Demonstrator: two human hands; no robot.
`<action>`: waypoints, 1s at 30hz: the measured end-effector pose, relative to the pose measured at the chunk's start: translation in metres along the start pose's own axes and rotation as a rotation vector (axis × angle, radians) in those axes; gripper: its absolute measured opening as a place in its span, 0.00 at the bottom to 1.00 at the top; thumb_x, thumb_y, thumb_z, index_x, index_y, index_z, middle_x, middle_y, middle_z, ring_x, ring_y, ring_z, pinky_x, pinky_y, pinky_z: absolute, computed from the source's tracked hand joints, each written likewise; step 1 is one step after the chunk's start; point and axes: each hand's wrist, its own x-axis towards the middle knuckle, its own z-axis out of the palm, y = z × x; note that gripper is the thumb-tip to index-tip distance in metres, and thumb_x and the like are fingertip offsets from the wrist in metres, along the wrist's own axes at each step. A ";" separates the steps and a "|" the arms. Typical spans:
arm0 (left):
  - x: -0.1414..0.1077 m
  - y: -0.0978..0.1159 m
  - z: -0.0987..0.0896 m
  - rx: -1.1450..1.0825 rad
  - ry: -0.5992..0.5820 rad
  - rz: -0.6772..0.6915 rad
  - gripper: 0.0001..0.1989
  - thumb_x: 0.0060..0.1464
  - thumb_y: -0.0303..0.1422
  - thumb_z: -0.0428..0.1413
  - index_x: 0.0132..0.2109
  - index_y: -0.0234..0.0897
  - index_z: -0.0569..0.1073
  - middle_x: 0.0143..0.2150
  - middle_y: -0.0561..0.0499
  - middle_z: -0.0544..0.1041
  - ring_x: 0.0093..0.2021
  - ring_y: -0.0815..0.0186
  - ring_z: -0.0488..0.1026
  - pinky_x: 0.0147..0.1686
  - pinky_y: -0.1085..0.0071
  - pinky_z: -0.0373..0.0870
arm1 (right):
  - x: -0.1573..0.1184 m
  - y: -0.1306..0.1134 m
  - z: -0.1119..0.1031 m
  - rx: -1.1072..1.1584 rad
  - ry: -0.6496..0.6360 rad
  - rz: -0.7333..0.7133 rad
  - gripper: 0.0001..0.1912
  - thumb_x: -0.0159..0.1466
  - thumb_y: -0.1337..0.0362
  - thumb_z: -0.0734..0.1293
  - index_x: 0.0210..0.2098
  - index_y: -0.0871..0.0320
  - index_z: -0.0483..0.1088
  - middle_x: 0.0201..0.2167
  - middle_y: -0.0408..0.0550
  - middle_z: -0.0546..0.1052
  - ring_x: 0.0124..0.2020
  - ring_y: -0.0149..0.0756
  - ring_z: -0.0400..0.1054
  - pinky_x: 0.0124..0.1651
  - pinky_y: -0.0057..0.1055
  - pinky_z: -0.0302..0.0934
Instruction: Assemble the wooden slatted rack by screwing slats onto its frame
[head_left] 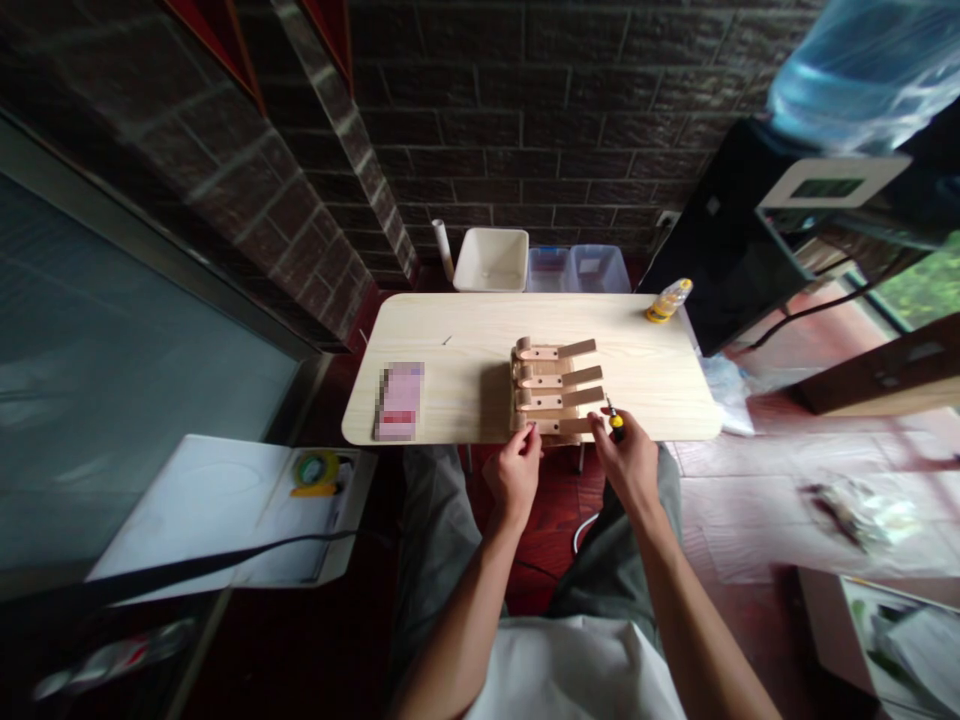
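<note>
Several tan, leather-like straps (544, 381) lie side by side across a light brown block (553, 368) at the table's front edge. Each strap has a curled left end, dark dots along its middle and a free right end that angles upward. My left hand (516, 472) is closed in a pinch at the left end of the nearest strap; whatever is between its fingertips is too small to make out. In my right hand (631, 462) is a small yellow-and-black screwdriver (616, 422), thin shaft pointing up. The right thumb is close to the nearest strap's free end.
On the pale table (465, 400) are a pink blurred-out item (402, 400), a small thin metal piece (447, 341) and a yellow-capped bottle (669, 300). Plastic bins (491, 262) stand behind it. A water dispenser (739, 220) is at right, an open white case (225, 500) at left.
</note>
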 end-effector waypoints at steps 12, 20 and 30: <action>0.000 0.010 -0.005 0.003 -0.027 -0.024 0.12 0.60 0.40 0.59 0.45 0.43 0.82 0.25 0.52 0.82 0.25 0.66 0.79 0.29 0.74 0.69 | 0.011 0.011 0.008 0.093 -0.114 -0.021 0.27 0.62 0.42 0.63 0.37 0.61 0.78 0.29 0.51 0.81 0.32 0.42 0.73 0.34 0.29 0.59; -0.002 0.006 -0.002 0.047 0.000 -0.018 0.12 0.59 0.40 0.59 0.45 0.43 0.83 0.28 0.48 0.83 0.28 0.65 0.80 0.29 0.73 0.69 | 0.005 0.002 -0.001 0.096 0.026 -0.057 0.28 0.64 0.43 0.62 0.45 0.60 0.76 0.33 0.51 0.80 0.31 0.39 0.71 0.35 0.29 0.60; -0.003 0.009 -0.010 0.044 -0.062 -0.008 0.14 0.61 0.42 0.57 0.47 0.42 0.82 0.24 0.50 0.81 0.25 0.66 0.79 0.28 0.74 0.67 | 0.016 -0.039 0.005 -0.120 -0.255 -0.400 0.17 0.69 0.54 0.60 0.32 0.57 0.74 0.27 0.47 0.77 0.26 0.33 0.67 0.31 0.28 0.53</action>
